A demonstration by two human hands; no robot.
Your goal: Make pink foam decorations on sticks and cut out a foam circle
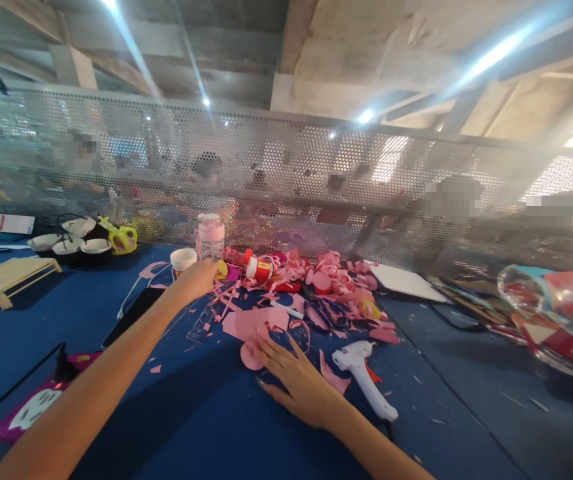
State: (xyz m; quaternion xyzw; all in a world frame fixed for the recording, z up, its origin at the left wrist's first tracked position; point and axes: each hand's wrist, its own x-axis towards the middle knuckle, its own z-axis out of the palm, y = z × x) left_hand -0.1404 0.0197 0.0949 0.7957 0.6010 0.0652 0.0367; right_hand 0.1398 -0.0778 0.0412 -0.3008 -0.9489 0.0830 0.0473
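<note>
My right hand [294,380] lies low over the blue table, its fingers stretched out and apart. Its fingertips rest at a pink round piece [252,357] and the edge of a larger flat pink sheet [254,325]. Farther out, my left hand [200,279] reaches to the near side of a pink bottle [210,239], beside a small yellow round piece [222,270]. The back of that hand hides its fingers, so I cannot see what they hold. A white glue gun [366,379] lies to the right of my right hand.
Behind the hands spreads a heap of pink scraps [334,277] with a red-and-white tub [260,268]. A white cup [183,259] stands by the bottle. At left are a wooden rack [11,273] and a purple pouch [36,407]; at right, a clear plastic container [561,320]. A perforated metal screen [276,173] closes the back.
</note>
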